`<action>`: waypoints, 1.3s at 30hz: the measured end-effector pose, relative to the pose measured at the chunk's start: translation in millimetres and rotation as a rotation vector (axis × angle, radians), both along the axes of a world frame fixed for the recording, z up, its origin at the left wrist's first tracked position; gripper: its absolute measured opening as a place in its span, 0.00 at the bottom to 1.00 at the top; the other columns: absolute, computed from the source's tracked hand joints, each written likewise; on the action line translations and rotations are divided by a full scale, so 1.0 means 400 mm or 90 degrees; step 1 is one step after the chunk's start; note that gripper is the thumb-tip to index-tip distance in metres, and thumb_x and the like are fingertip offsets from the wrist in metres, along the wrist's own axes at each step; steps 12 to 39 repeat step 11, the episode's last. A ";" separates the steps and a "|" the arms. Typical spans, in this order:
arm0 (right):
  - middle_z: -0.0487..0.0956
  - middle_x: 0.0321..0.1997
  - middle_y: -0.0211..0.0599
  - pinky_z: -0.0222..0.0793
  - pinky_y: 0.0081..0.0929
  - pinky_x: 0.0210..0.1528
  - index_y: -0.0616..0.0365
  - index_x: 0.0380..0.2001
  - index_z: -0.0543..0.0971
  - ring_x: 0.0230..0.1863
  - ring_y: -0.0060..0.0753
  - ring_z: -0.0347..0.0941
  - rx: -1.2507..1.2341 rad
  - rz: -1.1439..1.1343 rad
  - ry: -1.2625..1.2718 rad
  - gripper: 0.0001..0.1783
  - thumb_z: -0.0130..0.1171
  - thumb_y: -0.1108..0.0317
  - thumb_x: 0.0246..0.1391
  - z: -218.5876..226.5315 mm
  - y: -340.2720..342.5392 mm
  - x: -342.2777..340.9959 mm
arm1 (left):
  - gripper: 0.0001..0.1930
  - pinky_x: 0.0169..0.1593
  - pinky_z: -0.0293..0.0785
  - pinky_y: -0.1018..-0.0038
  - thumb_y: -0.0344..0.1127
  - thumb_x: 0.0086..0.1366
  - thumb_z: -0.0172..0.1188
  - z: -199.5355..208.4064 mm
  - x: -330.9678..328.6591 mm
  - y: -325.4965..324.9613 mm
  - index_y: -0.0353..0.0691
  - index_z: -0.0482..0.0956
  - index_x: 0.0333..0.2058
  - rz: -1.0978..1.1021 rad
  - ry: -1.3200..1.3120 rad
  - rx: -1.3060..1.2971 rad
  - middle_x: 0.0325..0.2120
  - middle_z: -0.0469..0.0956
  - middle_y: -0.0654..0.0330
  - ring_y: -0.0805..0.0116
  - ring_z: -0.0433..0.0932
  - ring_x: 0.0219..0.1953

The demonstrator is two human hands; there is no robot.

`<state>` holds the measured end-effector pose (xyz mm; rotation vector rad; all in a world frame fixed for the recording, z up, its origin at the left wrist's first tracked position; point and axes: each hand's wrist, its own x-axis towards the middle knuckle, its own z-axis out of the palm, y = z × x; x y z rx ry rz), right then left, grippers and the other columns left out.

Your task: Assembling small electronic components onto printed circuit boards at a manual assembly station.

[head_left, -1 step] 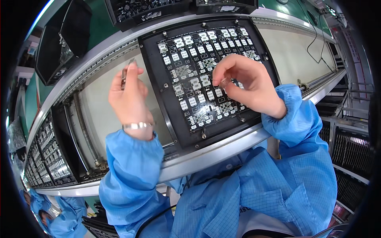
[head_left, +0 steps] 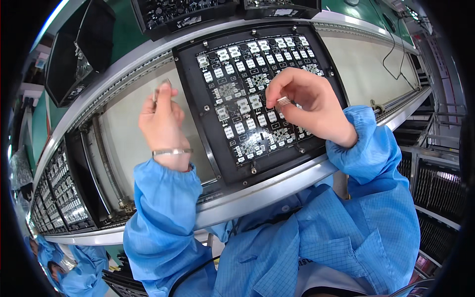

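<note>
A black square tray (head_left: 213, 148) holds circuit boards set with rows of white rectangular components (head_left: 251, 63). Over its right half is my right hand (head_left: 309, 101), its thumb and fingers curled round a small metal piece (head_left: 283, 101) with several parallel shiny strips. To the left of the tray I hold up my left hand (head_left: 162, 111), closed, with a metal band on its wrist. A thin metallic piece (head_left: 166, 83) sticks out at those fingertips; its exact kind is blurred. Both hands are apart from each other, and my right hand hides part of the boards.
The tray sits between metal conveyor rails (head_left: 267, 194). Black bins with small dark parts (head_left: 185, 10) stand beyond the far rail, and another black bin (head_left: 79, 54) is at the upper left. More boards (head_left: 59, 188) lie at the left. Blue-sleeved people (head_left: 81, 270) are at lower left.
My left hand has shifted slightly right and down. In my right hand the metal piece has turned a little, so its strips show brighter. The tray has stayed put.
</note>
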<state>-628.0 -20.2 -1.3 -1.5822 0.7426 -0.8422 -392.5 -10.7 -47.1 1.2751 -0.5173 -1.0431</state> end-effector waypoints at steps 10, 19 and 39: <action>0.77 0.36 0.38 0.67 0.18 0.40 0.62 0.32 0.75 0.38 0.23 0.72 0.196 0.109 -0.074 0.11 0.49 0.86 0.47 0.019 -0.020 -0.018 | 0.07 0.19 0.53 0.83 0.33 0.64 0.54 -0.053 -0.029 -0.004 0.35 0.74 0.32 -0.084 0.243 0.071 0.19 0.69 0.68 0.82 0.57 0.15; 0.77 0.39 0.39 0.67 0.19 0.42 0.62 0.33 0.76 0.40 0.24 0.72 0.164 0.144 -0.080 0.11 0.48 0.85 0.48 0.022 -0.013 -0.015 | 0.07 0.19 0.54 0.82 0.34 0.64 0.54 -0.049 -0.036 -0.012 0.36 0.74 0.34 -0.100 0.270 0.079 0.21 0.69 0.68 0.81 0.58 0.15; 0.77 0.39 0.39 0.67 0.19 0.42 0.62 0.33 0.76 0.40 0.24 0.72 0.164 0.144 -0.080 0.11 0.48 0.85 0.48 0.022 -0.013 -0.015 | 0.07 0.19 0.54 0.82 0.34 0.64 0.54 -0.049 -0.036 -0.012 0.36 0.74 0.34 -0.100 0.270 0.079 0.21 0.69 0.68 0.81 0.58 0.15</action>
